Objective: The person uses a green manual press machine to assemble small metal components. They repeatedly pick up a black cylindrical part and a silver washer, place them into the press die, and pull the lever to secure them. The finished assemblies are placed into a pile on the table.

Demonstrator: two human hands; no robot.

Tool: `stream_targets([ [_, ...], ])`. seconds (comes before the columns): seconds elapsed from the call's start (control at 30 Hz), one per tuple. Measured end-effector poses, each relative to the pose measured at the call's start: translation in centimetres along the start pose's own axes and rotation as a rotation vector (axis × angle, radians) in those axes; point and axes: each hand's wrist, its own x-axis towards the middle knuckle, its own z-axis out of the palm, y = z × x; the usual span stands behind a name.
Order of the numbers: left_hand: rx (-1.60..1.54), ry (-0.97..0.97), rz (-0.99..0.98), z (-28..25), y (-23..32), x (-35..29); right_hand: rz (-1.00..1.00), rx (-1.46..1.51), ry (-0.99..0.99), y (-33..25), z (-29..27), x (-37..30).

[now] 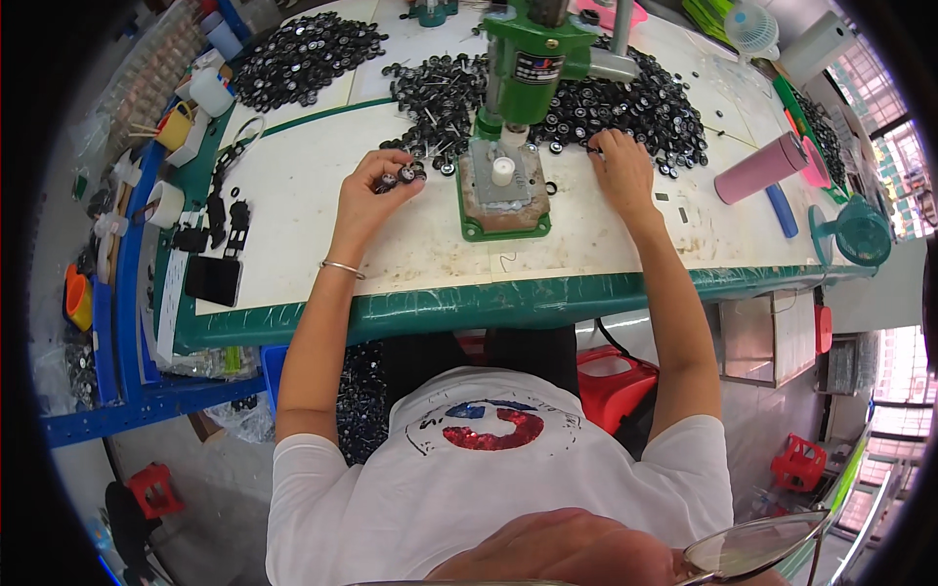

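Note:
My left hand (376, 188) is closed round several small black wheels (408, 174) with pale centres, to the left of the green bench press (537, 73). A short white cylinder (502, 171) stands upright on the press's base plate (478, 191), under the ram. To the right of the press, my right hand (625, 176) has its fingers curled together at the near edge of a big pile of black wheels (645, 103). Something small and dark shows at its fingertips, too small to make out. A black ring (551, 188) lies beside the press base.
More black parts (440, 103) with thin metal pins lie left of the press, and another heap (308, 59) is farther left. A phone (213, 280) rests at the left table edge. A pink tumbler (760, 168), a blue bar (782, 210) and a teal fan (852, 231) are at the right.

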Motion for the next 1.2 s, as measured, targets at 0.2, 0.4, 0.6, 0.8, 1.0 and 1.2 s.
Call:
stream_targets([
  [0.2, -0.170, -0.032, -0.056, 0.6, 1.9, -0.3, 0.313, 0.684, -0.081, -1.4, -0.4, 0.5],
  [0.4, -0.736, -0.082, -0.332, 2.4, 1.8, 0.1, 0.497, 1.330, -0.413, -7.8, -1.9, 2.7],
  [0.6, -0.844, -0.137, -0.351, 3.5, 2.8, 0.6, 0.474, 1.167, -0.528, -10.0, -2.2, 3.3],
  [0.8, -0.689, -0.179, -0.282, 4.9, 3.7, 1.2, 0.589, 1.310, -0.581, -10.5, -3.1, 3.7],
  [1.0, -0.477, -0.121, -0.209, 7.2, 5.3, 2.0, 0.650, 1.487, -0.221, -6.3, -3.1, 3.3],
  [1.2, -0.476, -0.139, -0.210, 8.4, 5.8, 3.1, 0.600, 1.605, -0.019, -1.9, -8.3, 8.2],
])
